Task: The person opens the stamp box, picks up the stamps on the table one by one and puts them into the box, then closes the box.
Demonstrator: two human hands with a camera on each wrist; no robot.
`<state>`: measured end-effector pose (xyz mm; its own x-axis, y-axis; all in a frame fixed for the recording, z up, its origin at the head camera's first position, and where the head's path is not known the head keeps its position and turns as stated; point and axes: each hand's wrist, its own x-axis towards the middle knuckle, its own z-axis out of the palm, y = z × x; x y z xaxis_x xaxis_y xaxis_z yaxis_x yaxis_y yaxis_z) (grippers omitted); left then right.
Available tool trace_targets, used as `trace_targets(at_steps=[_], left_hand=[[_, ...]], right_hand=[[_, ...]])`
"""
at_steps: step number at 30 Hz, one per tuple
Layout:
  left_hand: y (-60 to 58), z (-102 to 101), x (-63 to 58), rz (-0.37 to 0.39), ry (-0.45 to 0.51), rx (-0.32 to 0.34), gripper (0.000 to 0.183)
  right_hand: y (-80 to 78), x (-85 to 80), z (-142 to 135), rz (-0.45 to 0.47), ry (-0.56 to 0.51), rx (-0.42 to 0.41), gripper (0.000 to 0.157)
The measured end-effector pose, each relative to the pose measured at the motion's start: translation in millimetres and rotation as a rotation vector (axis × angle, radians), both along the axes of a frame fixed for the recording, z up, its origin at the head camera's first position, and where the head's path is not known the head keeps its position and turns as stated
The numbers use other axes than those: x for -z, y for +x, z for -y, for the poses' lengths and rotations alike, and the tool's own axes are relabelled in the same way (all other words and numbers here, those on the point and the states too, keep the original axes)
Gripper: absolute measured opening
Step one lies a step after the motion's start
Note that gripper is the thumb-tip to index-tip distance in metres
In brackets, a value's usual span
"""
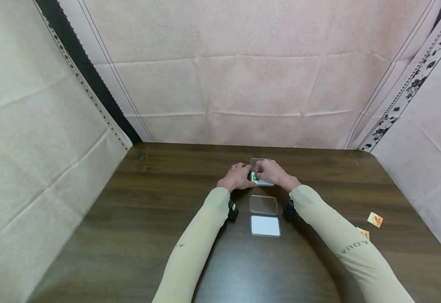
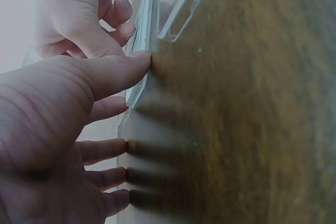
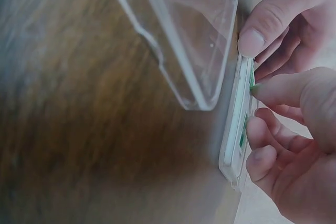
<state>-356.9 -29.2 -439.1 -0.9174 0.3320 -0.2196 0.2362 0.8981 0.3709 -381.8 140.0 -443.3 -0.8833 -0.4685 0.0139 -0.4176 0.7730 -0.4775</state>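
Observation:
A small flat case (image 1: 264, 183) with a clear lid and white base lies at the back middle of the table, green patches on it. My left hand (image 1: 237, 176) is at its left side. The thumb touches the near edge, and the other fingers are extended, several fingertips resting on the table. My right hand (image 1: 274, 172) is over the case. In the right wrist view, its thumb and finger pinch a thin green piece (image 3: 255, 88) at the case's top; its exact kind is too small to tell. The curled fingers partly hide the case's upper face.
Nearer on the table lies another open case, its clear lid (image 1: 263, 205) tilted behind the white base (image 1: 265, 226). Two small orange-patterned squares, one square (image 1: 375, 219) fully visible, lie to the right beside my right sleeve (image 1: 341, 227). Cloth walls (image 1: 220, 84) border the table.

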Motion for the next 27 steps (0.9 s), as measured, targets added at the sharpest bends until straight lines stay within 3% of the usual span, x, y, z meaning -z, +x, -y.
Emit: trace_targets(at_steps=[18,27], left_hand=[[-0.8,3.6,1.3,0.008,0.027,0.012,0.073],[2.4,6.3,-2.6,-0.005,0.052,0.031,0.065]], right_hand=[[7.3,-8.3,-3.1,0.035,-0.004,0.026,0.006],[13.2,-16.2,-15.1,0.027,-0.006,0.03,0.005]])
